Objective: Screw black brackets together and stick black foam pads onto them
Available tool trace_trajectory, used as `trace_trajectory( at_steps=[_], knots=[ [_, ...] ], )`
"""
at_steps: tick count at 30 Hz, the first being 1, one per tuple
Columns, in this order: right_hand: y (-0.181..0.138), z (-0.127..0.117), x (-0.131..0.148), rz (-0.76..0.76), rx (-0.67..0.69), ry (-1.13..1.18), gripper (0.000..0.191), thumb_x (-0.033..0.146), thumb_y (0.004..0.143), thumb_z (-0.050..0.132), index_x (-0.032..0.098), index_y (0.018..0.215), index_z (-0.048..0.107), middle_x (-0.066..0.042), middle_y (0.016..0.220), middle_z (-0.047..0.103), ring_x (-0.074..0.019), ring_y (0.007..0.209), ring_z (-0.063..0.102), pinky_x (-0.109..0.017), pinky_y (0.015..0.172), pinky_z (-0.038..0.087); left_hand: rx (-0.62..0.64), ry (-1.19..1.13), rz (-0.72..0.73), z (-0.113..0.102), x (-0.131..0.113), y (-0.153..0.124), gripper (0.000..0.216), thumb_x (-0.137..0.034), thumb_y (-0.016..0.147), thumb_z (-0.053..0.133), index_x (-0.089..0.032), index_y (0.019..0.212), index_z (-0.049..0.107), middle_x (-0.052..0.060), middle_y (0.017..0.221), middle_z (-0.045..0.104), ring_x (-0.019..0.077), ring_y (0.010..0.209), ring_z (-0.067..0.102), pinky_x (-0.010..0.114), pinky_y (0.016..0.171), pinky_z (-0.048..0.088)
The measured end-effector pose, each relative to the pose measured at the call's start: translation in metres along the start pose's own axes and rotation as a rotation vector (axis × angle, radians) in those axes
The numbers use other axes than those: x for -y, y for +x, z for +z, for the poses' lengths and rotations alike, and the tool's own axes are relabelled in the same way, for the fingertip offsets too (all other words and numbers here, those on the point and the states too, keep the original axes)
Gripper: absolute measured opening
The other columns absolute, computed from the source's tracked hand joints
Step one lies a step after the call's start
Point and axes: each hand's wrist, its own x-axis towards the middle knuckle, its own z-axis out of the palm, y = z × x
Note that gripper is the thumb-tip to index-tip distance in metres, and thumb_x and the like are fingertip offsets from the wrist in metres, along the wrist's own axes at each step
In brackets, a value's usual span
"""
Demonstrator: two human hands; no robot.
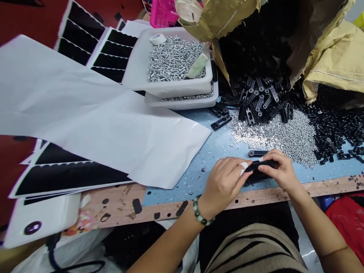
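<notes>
Over the front edge of the blue table, my left hand (224,182) and my right hand (280,168) both grip a dark, elongated black plastic part (257,167) between thumbs and fingers. White tape wraps a finger of the left hand, and a green bead bracelet (200,212) circles that wrist. The fingers partly cover the held part, so its details are hard to make out. Just beyond it lies another slim black part (257,153) with a round end. Behind that spreads a pile of silver screws (295,132) beside small silver nuts (250,136).
Black plastic parts (258,98) spill from a torn paper sack (224,17). Small black pieces (338,125) heap at the right. A white tray (170,89) of screws is stacked on another. White paper (108,125) overlies black sticker sheets (68,170) at left.
</notes>
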Motion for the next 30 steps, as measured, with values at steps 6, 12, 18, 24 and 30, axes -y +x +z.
trace_trajectory(
  at_steps=[6,12,18,24,30],
  knots=[
    [-0.005,-0.007,-0.005,-0.017,0.009,-0.02,0.02,0.035,0.088,0.054,0.021,0.079,0.066,-0.003,0.081,0.061,-0.0176,0.08,0.059,-0.031,0.072,0.047,0.01,-0.009,-0.023,0.007,0.0,-0.001,0.017,-0.022,0.093,0.051,-0.015,0.106,0.06,0.007,0.091,0.066,0.0198,0.084,0.06,0.034,0.071,0.045],
    [-0.015,-0.03,-0.03,-0.203,0.077,-0.388,0.018,0.031,0.092,0.05,0.022,0.103,0.061,-0.007,0.098,0.059,-0.0206,0.095,0.058,-0.036,0.084,0.048,0.184,-0.135,-0.139,0.021,0.012,-0.005,0.055,-0.038,0.088,0.059,-0.021,0.136,0.04,0.013,0.127,0.052,0.0281,0.117,0.05,0.045,0.094,0.045],
    [-0.021,-0.027,-0.049,-0.305,0.04,-0.583,0.022,0.024,0.093,0.047,0.022,0.111,0.059,-0.011,0.111,0.058,-0.0235,0.104,0.054,-0.042,0.089,0.048,0.365,-0.065,-0.113,0.045,0.018,-0.015,0.123,-0.055,0.067,0.075,-0.025,0.149,-0.01,0.017,0.157,-0.003,0.0394,0.143,0.003,0.058,0.113,0.019],
    [-0.026,-0.027,-0.044,-0.256,0.03,-0.65,0.02,0.024,0.095,0.042,0.02,0.101,0.061,-0.009,0.098,0.064,-0.0223,0.094,0.057,-0.039,0.083,0.048,0.383,-0.036,-0.084,0.054,0.023,-0.01,0.101,-0.046,0.074,0.07,-0.02,0.15,0.008,0.018,0.146,0.032,0.0352,0.139,0.024,0.057,0.114,0.019],
    [-0.032,-0.038,-0.044,-0.096,0.005,-0.802,0.02,0.029,0.094,0.044,0.02,0.102,0.06,-0.01,0.095,0.065,-0.0252,0.09,0.057,-0.04,0.079,0.048,0.395,-0.021,-0.076,0.053,0.023,-0.012,0.097,-0.048,0.078,0.066,-0.02,0.149,0.008,0.018,0.15,0.026,0.0338,0.14,0.023,0.057,0.115,0.017]
  ],
)
